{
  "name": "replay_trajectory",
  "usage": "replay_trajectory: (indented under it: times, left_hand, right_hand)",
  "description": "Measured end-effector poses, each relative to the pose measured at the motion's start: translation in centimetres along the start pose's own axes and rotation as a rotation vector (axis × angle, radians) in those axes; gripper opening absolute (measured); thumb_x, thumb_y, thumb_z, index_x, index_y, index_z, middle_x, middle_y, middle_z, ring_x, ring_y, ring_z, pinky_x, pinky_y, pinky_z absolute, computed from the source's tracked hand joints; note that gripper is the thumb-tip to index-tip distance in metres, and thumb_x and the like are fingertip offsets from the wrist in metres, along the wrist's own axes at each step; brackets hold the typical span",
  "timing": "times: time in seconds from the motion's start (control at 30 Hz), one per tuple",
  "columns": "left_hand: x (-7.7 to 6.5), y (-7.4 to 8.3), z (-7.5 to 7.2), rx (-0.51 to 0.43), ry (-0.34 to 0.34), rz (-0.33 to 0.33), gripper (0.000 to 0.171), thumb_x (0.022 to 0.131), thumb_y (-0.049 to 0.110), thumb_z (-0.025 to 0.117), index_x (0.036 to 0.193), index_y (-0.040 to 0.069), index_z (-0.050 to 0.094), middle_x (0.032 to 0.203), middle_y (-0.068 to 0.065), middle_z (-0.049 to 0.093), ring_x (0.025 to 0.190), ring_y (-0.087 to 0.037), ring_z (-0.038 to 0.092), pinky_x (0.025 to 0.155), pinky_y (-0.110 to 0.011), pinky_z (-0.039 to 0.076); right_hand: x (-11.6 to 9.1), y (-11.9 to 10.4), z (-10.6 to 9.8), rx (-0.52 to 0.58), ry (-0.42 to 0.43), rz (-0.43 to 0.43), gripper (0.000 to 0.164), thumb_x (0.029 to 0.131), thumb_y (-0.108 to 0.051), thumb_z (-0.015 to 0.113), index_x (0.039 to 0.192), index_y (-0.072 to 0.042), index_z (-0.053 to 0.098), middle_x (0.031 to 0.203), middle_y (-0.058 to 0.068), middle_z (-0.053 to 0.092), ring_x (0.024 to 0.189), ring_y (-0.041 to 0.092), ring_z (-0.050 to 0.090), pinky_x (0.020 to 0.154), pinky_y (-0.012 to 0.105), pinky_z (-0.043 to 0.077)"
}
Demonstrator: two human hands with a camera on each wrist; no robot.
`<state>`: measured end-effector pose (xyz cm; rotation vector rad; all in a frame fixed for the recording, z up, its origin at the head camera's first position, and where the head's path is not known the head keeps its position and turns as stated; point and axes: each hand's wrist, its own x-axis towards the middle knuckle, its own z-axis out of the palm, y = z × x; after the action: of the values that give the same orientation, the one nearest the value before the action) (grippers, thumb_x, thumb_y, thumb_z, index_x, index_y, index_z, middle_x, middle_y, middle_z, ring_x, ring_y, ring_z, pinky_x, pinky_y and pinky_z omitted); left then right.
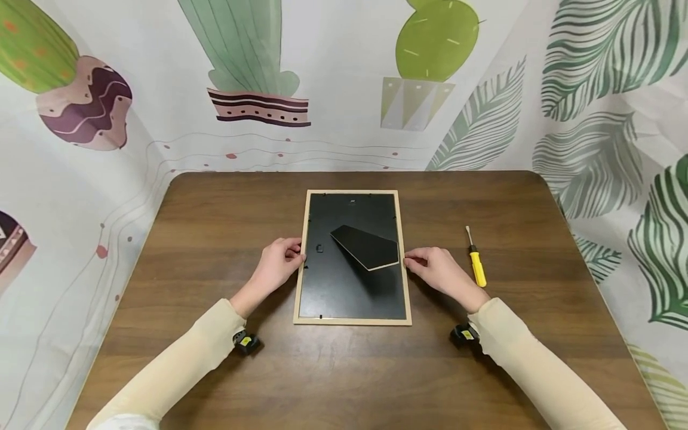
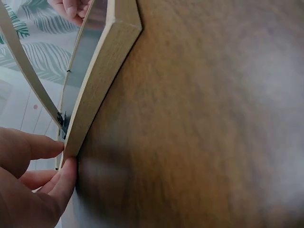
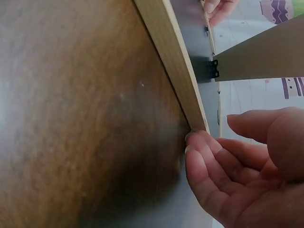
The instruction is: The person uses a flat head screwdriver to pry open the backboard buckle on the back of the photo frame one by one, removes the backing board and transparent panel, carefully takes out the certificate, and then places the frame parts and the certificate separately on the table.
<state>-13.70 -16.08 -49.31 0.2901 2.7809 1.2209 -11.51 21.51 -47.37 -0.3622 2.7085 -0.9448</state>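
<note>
A picture frame (image 1: 353, 321) with a pale wood border lies back side up on the table. Its black backing (image 1: 349, 292) faces the camera, and a black easel-stand leg (image 1: 368, 246) sticks up from it at an angle. My left hand (image 1: 279, 263) pinches the frame's left edge, thumb and fingertips meeting at the wood in the left wrist view. On the opposite side, my right hand (image 1: 438, 272) has its bent fingertips against the lower outer edge of the frame. Its thumb (image 3: 251, 124) stands apart from the wood in the right wrist view.
A screwdriver (image 1: 476, 263) with a yellow handle lies on the brown wooden table (image 1: 231, 206), right of my right hand. Behind and beside the table hangs a white cloth (image 1: 344, 54) printed with cacti and leaves. Small black tabs line the frame's inner border.
</note>
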Motion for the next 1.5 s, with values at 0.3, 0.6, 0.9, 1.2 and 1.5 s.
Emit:
replay_trajectory:
  times: [0.3,0.6,0.9,1.2,1.5]
  left_hand:
    - [-0.5,-0.7,-0.1,-0.038,-0.012,0.017,0.04,0.091,0.002,0.076,0.129,-0.009,0.068,0.103,-0.018,0.069,0.092,-0.029,0.072,0.085,-0.042,0.059]
    - [-1.7,-1.4,-0.5,-0.044,-0.017,0.037,0.036,0.092,0.008,0.079,0.126,-0.003,0.073,0.092,-0.007,0.077,0.081,-0.018,0.075,0.073,-0.025,0.054]
    - [-1.8,-1.3,-0.3,-0.135,-0.056,-0.016,0.036,0.094,0.006,0.077,0.127,-0.005,0.071,0.092,-0.012,0.077,0.076,-0.017,0.076,0.067,-0.024,0.059]
    - [-2.2,-1.1,-0.2,-0.159,-0.059,-0.056,0.032,0.095,0.006,0.074,0.125,-0.004,0.072,0.093,-0.012,0.077,0.077,-0.018,0.077,0.068,-0.024,0.059]
    - [-2.2,-1.2,-0.1,-0.159,-0.05,-0.06,0.031,0.095,0.006,0.074,0.125,-0.004,0.073,0.093,-0.012,0.078,0.077,-0.017,0.076,0.069,-0.023,0.059]
  right_hand:
    - [0.2,-0.5,-0.2,0.066,0.184,-0.082,0.025,0.1,-0.01,0.07,0.123,0.0,0.075,0.113,0.016,0.077,0.096,0.027,0.072,0.087,0.046,0.059]
    - [-1.0,-4.7,-3.1,0.268,0.337,-0.45,0.025,0.09,-0.004,0.08,0.113,-0.013,0.082,0.097,-0.007,0.075,0.086,0.005,0.064,0.071,0.015,0.049]
    - [-1.9,-3.8,-3.1,0.232,0.227,-0.459,0.019,0.087,-0.005,0.084,0.104,-0.013,0.084,0.095,-0.006,0.075,0.085,0.006,0.066,0.07,0.02,0.05]
    - [-3.7,-0.6,0.1,0.058,0.043,-0.417,0.033,0.086,-0.012,0.086,0.118,-0.008,0.079,0.097,-0.004,0.071,0.083,0.003,0.063,0.072,0.027,0.057]
    - [-4.2,0.8,2.2,0.004,0.021,-0.478,0.042,0.088,-0.011,0.084,0.128,-0.003,0.074,0.104,0.0,0.066,0.08,0.005,0.056,0.067,0.021,0.05]
